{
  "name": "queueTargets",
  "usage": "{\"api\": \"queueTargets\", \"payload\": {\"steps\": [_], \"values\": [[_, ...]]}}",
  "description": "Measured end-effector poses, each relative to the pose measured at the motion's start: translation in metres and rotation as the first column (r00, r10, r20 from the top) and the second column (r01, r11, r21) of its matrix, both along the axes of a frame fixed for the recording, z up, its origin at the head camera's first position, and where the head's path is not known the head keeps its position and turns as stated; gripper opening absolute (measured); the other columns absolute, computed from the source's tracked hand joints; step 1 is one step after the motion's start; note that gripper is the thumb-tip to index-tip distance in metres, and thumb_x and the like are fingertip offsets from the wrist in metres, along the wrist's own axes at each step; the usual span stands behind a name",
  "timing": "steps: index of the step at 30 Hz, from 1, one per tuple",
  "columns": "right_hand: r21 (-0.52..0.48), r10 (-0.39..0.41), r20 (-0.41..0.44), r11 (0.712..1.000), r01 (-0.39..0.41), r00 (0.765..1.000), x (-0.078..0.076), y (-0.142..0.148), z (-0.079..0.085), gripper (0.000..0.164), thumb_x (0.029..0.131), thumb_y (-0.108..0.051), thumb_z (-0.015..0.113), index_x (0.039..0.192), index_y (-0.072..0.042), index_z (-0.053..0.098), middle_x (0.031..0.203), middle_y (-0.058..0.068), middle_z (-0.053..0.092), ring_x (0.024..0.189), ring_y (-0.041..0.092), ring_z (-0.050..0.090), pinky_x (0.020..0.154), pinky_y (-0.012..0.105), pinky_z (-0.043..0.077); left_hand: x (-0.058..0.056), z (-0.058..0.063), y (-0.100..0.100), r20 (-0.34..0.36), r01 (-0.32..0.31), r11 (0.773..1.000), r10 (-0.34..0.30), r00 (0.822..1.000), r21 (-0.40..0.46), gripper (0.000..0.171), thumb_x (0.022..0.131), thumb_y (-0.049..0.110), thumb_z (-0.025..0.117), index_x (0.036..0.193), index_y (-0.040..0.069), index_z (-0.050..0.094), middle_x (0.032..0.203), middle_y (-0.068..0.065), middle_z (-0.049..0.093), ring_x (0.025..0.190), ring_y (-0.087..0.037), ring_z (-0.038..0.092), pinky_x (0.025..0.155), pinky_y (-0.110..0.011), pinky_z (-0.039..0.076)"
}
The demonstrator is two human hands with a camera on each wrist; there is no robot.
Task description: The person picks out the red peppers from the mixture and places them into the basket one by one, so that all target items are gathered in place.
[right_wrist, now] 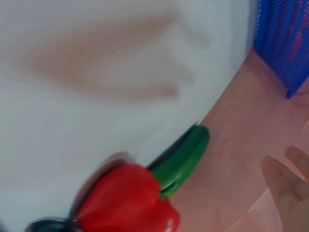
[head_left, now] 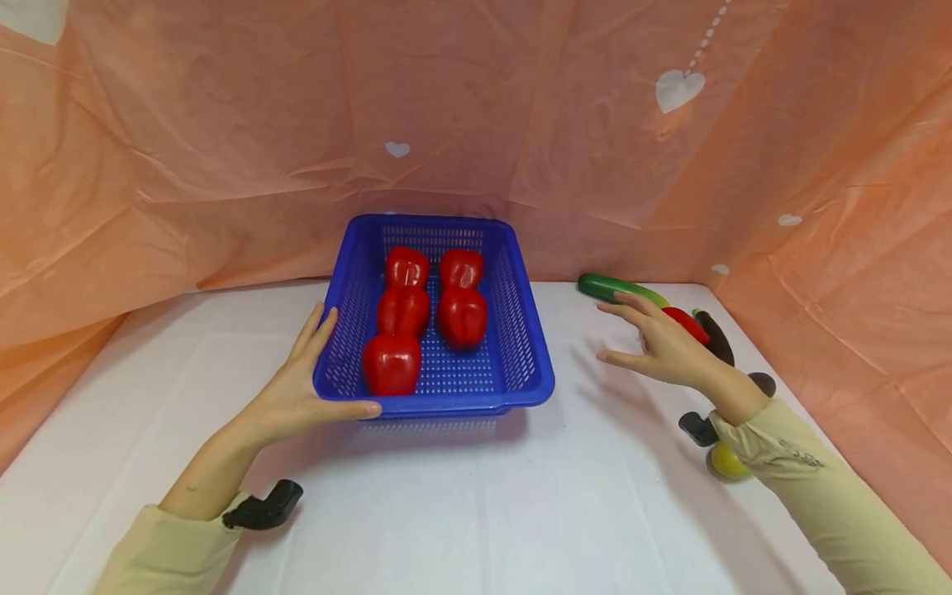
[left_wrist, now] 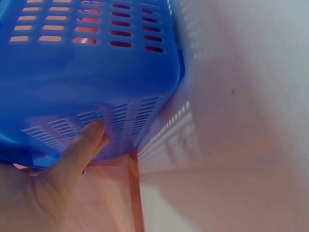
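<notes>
Several red bell peppers (head_left: pixel 402 312) lie in two rows in a blue plastic basket (head_left: pixel 532 347). At its near left corner my left hand (head_left: pixel 293 395) grips the basket, thumb along the front rim and fingers against the left side. In the left wrist view, fingertips (left_wrist: pixel 94 129) press on the slotted outer wall. My right hand (head_left: pixel 662 343) hovers over the table to the right, fingers spread and nothing in it. A green cucumber (head_left: pixel 606 286) and another red bell pepper (head_left: pixel 686 324), partly hidden, lie beyond that hand; both show in the right wrist view.
A dark eggplant (head_left: pixel 716 337) lies at the table's right edge. Nearer, a dark round thing (head_left: pixel 762 383) and a yellow fruit (head_left: pixel 727 463) are partly covered by the right arm. Orange cloth (head_left: pixel 595 165) hangs behind and beside the white table (head_left: pixel 416 512).
</notes>
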State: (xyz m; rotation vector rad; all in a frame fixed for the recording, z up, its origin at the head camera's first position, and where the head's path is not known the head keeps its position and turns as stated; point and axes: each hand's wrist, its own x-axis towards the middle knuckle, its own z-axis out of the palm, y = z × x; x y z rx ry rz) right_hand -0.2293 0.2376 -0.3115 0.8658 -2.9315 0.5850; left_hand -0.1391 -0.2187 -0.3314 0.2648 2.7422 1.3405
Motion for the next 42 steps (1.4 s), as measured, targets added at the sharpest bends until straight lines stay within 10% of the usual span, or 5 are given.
{"api": "queueTargets", "payload": {"steps": [17, 42], "values": [[-0.012, -0.036, -0.036, 0.999, 0.035, 0.999, -0.007, 0.036, -0.015, 0.068, 0.076, -0.029, 0.081, 0.134, -0.006, 0.053, 0.143, 0.026, 0.039, 0.132, 0.046, 0.035, 0.101, 0.067, 0.033, 0.000, 0.000, 0.000, -0.003, 0.000, 1.000, 0.000, 1.000, 0.007, 0.127, 0.067, 0.039, 0.085, 0.155, 0.019, -0.004, 0.161, -0.001, -0.017, 0.145, -0.046, 0.001, 0.105, -0.074, 0.018], [0.002, -0.051, -0.001, 0.999, 0.052, 0.999, -0.019, 0.073, -0.023, 0.065, 0.074, -0.022, 0.081, 0.130, 0.001, 0.055, 0.141, 0.029, 0.039, 0.122, 0.047, 0.036, 0.088, 0.064, 0.047, 0.000, 0.000, 0.000, 0.012, -0.001, 1.000, 0.001, 1.000, 0.014, 0.127, 0.067, 0.040, 0.085, 0.155, 0.021, -0.005, 0.161, 0.000, -0.018, 0.145, -0.045, 0.001, 0.104, -0.074, 0.018]]}}
